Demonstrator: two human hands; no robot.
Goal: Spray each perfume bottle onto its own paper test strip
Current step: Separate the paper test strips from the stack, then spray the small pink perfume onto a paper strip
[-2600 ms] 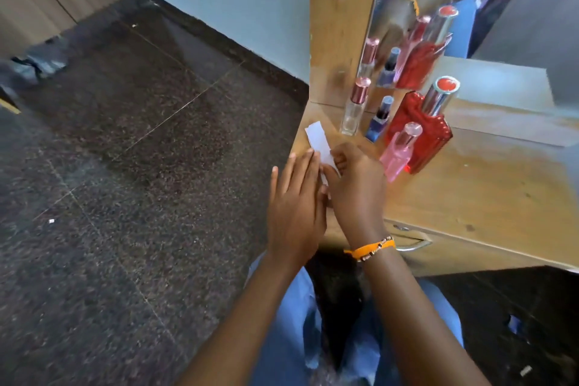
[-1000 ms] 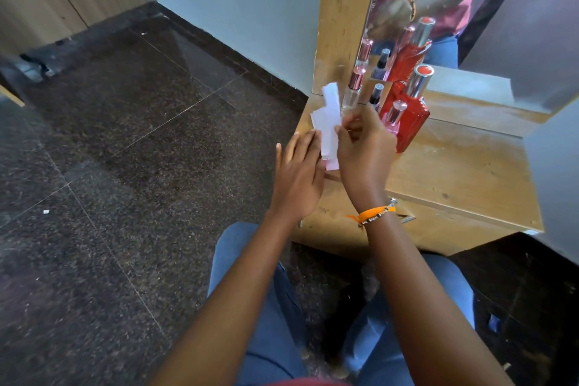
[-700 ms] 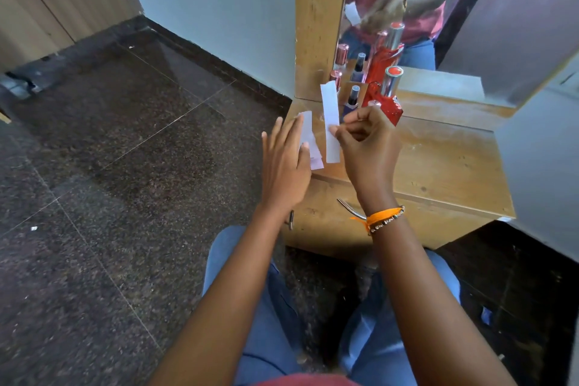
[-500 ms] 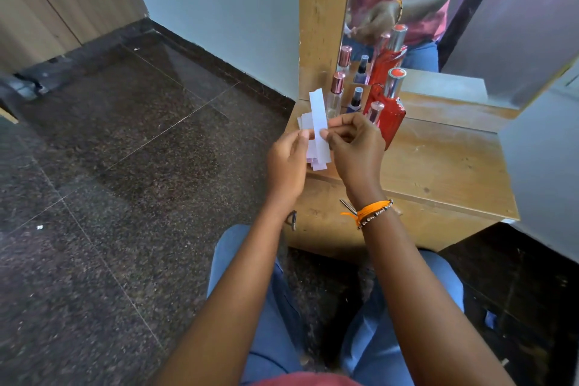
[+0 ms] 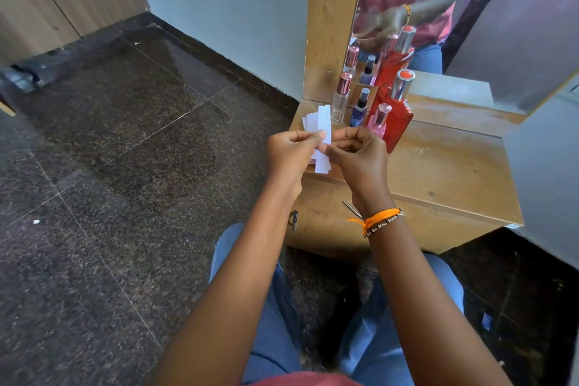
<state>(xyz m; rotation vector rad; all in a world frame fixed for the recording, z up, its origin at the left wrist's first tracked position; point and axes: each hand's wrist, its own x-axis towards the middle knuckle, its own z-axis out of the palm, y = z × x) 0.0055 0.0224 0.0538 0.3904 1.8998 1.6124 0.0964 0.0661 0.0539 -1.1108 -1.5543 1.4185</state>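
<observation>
Strip (image 5: 323,138) of white paper stands upright between both hands, held above the near left edge of the wooden dresser (image 5: 445,166). The left hand (image 5: 289,152) pinches the strip's left edge between thumb and forefinger, with the other fingers curled in. The right hand (image 5: 360,157) pinches the strip from the right side, fingers likewise curled; an orange wristband (image 5: 377,219) sits on that wrist.

More paper strips (image 5: 308,121) lie on the dresser top behind the held one, at the far left corner (how many there are cannot be told, since the hands and the held strip cover part of them).

Four perfume bottles stand just to the right of those strips, close together:
- a clear bottle (image 5: 340,100) with a pink metallic cap, farthest left;
- a small blue bottle (image 5: 359,108) with a dark cap, beside it;
- a small pink bottle (image 5: 379,122) with a silver cap, nearest the right hand;
- a large red bottle (image 5: 396,116) with a silver neck and red top, behind the pink one.

All four stand upright with caps on, apart from both hands. A mirror (image 5: 454,9) rises behind them and reflects the bottles. A metal drawer handle (image 5: 351,207) shows on the dresser front below the right wrist. The dresser stands on a dark speckled tiled floor (image 5: 125,166).
</observation>
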